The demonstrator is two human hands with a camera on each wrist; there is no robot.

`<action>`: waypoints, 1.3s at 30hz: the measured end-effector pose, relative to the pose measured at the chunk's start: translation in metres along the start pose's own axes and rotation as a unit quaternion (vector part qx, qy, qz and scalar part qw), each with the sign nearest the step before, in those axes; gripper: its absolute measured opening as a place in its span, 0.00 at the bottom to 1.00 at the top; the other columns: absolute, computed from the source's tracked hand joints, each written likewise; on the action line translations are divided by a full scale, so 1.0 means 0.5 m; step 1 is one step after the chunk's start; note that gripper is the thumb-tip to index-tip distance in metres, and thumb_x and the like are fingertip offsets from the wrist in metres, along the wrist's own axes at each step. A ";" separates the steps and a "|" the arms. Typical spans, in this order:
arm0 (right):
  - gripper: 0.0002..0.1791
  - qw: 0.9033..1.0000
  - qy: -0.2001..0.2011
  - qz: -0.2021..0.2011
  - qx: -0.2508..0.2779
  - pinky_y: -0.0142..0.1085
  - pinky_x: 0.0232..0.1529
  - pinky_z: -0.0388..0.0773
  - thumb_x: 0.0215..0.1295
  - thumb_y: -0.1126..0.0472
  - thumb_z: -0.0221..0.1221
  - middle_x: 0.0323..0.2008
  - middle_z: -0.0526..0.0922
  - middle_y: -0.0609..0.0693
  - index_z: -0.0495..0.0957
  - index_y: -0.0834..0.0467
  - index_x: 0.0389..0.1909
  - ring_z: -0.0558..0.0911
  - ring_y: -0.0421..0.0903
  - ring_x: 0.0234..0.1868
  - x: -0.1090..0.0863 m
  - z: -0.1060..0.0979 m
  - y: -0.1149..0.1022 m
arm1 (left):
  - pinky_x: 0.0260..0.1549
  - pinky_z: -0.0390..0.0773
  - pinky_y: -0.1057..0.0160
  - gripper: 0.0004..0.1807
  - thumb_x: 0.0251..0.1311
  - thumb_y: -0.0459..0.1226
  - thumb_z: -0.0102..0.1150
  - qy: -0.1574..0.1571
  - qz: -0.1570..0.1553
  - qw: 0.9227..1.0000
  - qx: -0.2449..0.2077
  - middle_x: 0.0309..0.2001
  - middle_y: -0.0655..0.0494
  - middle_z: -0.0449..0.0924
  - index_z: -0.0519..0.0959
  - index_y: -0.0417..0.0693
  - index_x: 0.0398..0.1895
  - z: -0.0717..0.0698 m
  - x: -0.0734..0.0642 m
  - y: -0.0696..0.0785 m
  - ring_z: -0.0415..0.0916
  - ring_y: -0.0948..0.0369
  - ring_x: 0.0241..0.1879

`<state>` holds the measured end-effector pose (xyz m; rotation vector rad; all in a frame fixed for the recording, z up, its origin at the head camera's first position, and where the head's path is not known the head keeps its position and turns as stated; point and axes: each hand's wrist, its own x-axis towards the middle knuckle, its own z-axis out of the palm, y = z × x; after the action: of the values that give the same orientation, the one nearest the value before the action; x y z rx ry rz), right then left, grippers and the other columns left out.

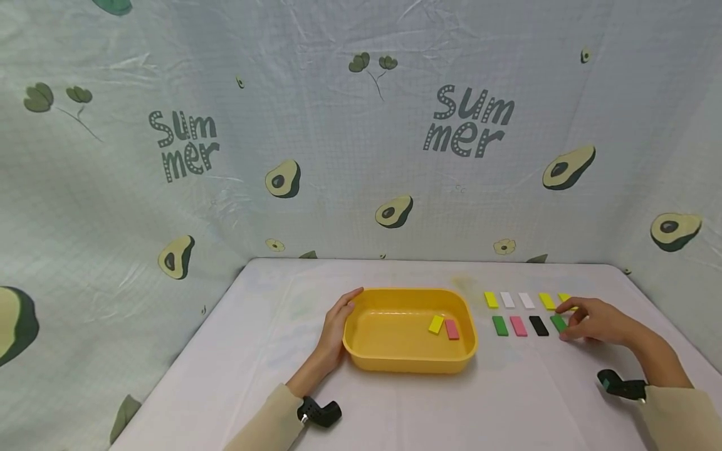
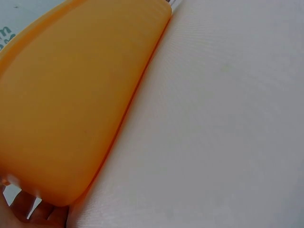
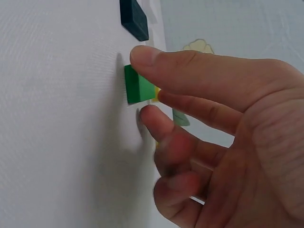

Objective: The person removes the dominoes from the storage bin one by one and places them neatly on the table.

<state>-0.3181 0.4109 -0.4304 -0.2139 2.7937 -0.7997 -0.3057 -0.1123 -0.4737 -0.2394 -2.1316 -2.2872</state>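
Note:
Fairly straight fingers of my left hand [image 1: 333,332] rest against the left side of a yellow plastic basin [image 1: 400,364]. In the left wrist view they show at the outside of its wall [image 2: 80,104]. Inside lie a yellow block [image 1: 436,324] and a pink block [image 1: 452,329]. Over a green block [image 1: 558,323] at the right end of the near row is my right hand [image 1: 600,322]. Its thumb and forefinger are spread about that block [image 3: 140,88], which lies flat on the table; whether they touch it is hard to tell.
Left of that block lie a black block [image 1: 538,326], a pink block [image 1: 518,326] and another green block [image 1: 500,326]. Behind them runs a row of yellow blocks [image 1: 491,300] and white blocks [image 1: 526,300]. A printed curtain [image 1: 338,125] hangs behind the white table [image 1: 451,413].

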 end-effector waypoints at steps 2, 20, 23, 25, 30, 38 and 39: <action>0.33 1.000 0.008 -0.006 -0.012 0.35 0.31 0.75 0.61 0.54 0.70 0.36 0.77 0.52 0.73 0.69 0.61 0.74 0.47 0.36 -0.002 -0.004 -0.004 | 0.76 0.65 0.46 0.26 0.80 0.38 0.35 0.000 0.000 1.000 0.001 0.77 0.45 0.65 0.68 0.46 0.76 0.000 0.000 0.001 0.66 0.47 0.74; 0.29 0.994 0.055 -0.082 -0.047 0.35 0.31 0.80 0.64 0.51 0.69 0.43 0.83 0.54 0.76 0.63 0.60 0.78 0.46 0.39 -0.015 -0.022 -0.134 | 0.76 0.64 0.45 0.25 0.80 0.38 0.36 0.002 0.005 1.000 0.000 0.77 0.46 0.66 0.69 0.47 0.76 -0.002 0.001 0.006 0.66 0.47 0.74; 0.28 0.992 0.060 -0.096 -0.053 0.34 0.30 0.79 0.64 0.51 0.70 0.42 0.83 0.52 0.77 0.61 0.59 0.77 0.44 0.36 -0.019 -0.020 -0.172 | 0.76 0.64 0.45 0.25 0.80 0.38 0.36 0.002 0.007 1.000 0.002 0.77 0.46 0.66 0.69 0.47 0.76 -0.003 0.003 0.006 0.65 0.48 0.74; 0.27 0.991 0.061 -0.107 -0.050 0.34 0.29 0.79 0.64 0.51 0.70 0.42 0.83 0.52 0.77 0.60 0.59 0.76 0.44 0.34 -0.022 -0.016 -0.197 | 0.76 0.64 0.45 0.25 0.80 0.38 0.35 0.001 0.007 1.000 0.005 0.77 0.46 0.66 0.69 0.47 0.76 -0.003 0.001 0.005 0.65 0.48 0.74; 0.24 0.986 0.083 -0.143 -0.032 0.30 0.28 0.81 0.63 0.52 0.70 0.41 0.84 0.50 0.79 0.57 0.57 0.77 0.42 0.32 -0.027 -0.002 -0.269 | 0.77 0.63 0.45 0.25 0.81 0.38 0.36 -0.003 0.003 1.000 0.006 0.77 0.46 0.65 0.68 0.47 0.76 -0.004 -0.004 0.002 0.64 0.48 0.75; 0.21 0.976 0.082 -0.199 -0.027 0.30 0.32 0.83 0.63 0.57 0.70 0.42 0.85 0.52 0.80 0.57 0.56 0.79 0.42 0.35 -0.011 0.039 -0.388 | 0.76 0.64 0.46 0.26 0.80 0.38 0.36 -0.004 0.001 1.000 -0.001 0.77 0.45 0.66 0.68 0.45 0.76 -0.002 -0.005 0.000 0.65 0.47 0.74; 0.21 0.976 0.076 -0.203 -0.024 0.31 0.34 0.84 0.64 0.58 0.70 0.44 0.85 0.52 0.80 0.57 0.56 0.80 0.43 0.36 -0.005 0.048 -0.400 | 0.76 0.64 0.46 0.26 0.80 0.38 0.36 -0.004 0.001 1.000 -0.001 0.77 0.45 0.66 0.68 0.45 0.76 0.000 -0.005 0.000 0.65 0.47 0.74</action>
<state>-0.2941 0.2315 -0.3424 -0.7824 2.9562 -0.8647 -0.3035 -0.1127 -0.4740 -0.2505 -2.1316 -2.2913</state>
